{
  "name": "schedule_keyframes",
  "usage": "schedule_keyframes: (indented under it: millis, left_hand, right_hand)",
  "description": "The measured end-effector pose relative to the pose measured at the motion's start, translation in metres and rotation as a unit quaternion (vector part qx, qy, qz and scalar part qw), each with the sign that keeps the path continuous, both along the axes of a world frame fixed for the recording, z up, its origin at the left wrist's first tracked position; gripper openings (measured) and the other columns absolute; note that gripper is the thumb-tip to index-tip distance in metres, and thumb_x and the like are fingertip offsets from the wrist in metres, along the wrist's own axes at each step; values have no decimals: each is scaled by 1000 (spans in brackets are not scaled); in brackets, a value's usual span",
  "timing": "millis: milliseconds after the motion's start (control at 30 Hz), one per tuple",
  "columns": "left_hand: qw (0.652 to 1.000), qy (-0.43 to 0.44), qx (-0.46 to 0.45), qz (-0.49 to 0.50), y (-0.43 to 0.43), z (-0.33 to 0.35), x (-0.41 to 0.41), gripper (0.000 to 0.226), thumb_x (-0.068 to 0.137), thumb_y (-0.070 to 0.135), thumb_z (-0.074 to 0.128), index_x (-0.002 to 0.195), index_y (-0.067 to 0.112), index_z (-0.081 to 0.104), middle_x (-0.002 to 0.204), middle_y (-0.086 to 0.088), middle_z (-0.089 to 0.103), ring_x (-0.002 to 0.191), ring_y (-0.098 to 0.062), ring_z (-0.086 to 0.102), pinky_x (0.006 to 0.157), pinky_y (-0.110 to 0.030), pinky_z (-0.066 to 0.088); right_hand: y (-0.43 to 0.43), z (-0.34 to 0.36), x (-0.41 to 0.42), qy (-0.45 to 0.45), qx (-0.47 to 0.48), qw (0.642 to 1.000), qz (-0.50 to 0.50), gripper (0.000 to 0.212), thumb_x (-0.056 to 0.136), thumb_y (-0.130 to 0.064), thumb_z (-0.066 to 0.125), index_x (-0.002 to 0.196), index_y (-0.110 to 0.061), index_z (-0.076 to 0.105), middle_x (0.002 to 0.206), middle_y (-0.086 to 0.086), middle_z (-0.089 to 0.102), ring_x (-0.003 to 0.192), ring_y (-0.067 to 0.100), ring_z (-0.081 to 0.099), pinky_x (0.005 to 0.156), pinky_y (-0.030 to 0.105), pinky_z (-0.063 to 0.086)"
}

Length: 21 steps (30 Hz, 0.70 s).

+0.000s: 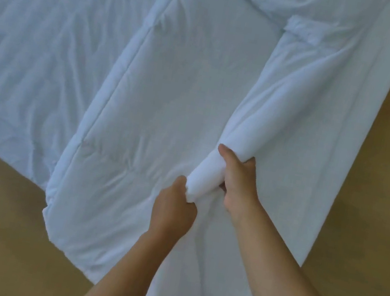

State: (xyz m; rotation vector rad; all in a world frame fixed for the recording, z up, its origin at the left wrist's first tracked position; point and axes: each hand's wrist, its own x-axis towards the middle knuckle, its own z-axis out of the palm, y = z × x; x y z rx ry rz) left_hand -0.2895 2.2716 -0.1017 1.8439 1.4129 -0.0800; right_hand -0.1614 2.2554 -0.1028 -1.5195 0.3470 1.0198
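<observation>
Two-handed, gripped the rolled edge [211, 169] of the white duvet [187, 81] spread on the bed [40, 29]: left hand [175, 207] on the near end, right hand [238, 179] just beyond, fingers [250, 161] of both clamped round the cloth, likely to keep the roll tight

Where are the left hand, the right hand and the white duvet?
left hand [176, 205], head view, back of the hand.
right hand [238, 180], head view, back of the hand.
white duvet [188, 73], head view, flat middle panel.
</observation>
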Motion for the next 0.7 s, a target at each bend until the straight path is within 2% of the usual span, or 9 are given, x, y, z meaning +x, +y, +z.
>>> schedule_keyframes:
  millis: [100,267,333,400,467,500,600,667,700]
  left_hand:
    - [999,-5,41,-12,41,18,-13,23,72,1,43,66,21,34,59,2,49,51,-15,43,44,-27,28]
    - [992,-5,124,10,147,63,-58,22,74,4,48,63,18,37,55,4,47,50,-11,41,44,-26,26]
    - [989,-5,144,17,194,81,-87,15,75,5,48,65,14,40,57,1,48,51,-12,40,44,-26,27]
    - [984,-3,177,23,246,95,-124,14,75,5,48,66,14,42,59,1,50,52,-12,42,45,-27,28]
    - [973,2,229,30,305,106,-169,18,75,5,48,64,17,40,59,1,49,54,-11,43,46,-27,26]
    - [967,5,254,34,340,109,-193,18,76,5,48,65,17,41,60,2,49,55,-11,43,46,-27,26]
    - [946,30,320,39,463,114,-278,12,79,7,47,72,16,43,65,5,45,62,-22,42,54,-31,29]
    - [933,50,354,40,553,110,-332,11,80,8,47,77,18,44,70,0,47,72,-30,47,61,-33,34]
    - [931,61,358,48,593,104,-355,8,81,10,48,82,17,47,73,-4,49,74,-32,49,61,-33,34]
  right_hand:
    - [41,12,-1,-14,4,999,-31,34,82,-9,62,113,-15,49,100,0,61,91,19,60,84,36,50]
    - [152,54,-45,-66,65,996,20,19,85,-3,47,98,-16,50,84,-4,54,75,12,53,74,28,45]
    - [202,72,-71,-81,87,991,57,13,85,-2,46,84,-14,49,75,-2,50,65,11,48,62,23,41]
    - [261,85,-103,-88,107,986,98,22,84,0,45,68,-15,41,64,0,42,54,11,41,48,18,35]
    - [326,95,-145,-100,131,977,137,28,82,2,45,61,-14,35,57,0,35,42,9,36,38,14,27]
    - [363,100,-170,-111,147,970,159,30,83,2,44,59,-14,35,55,0,35,42,9,36,40,15,28]
    - [488,109,-250,-147,186,941,242,28,88,0,41,63,-12,40,64,2,40,64,20,43,56,23,35]
    - [569,112,-301,-144,202,933,261,16,90,-1,41,75,-8,45,71,3,42,74,23,46,61,27,40]
    - [605,110,-327,-141,207,933,258,4,90,-5,44,88,-8,46,77,3,46,79,24,49,64,29,43]
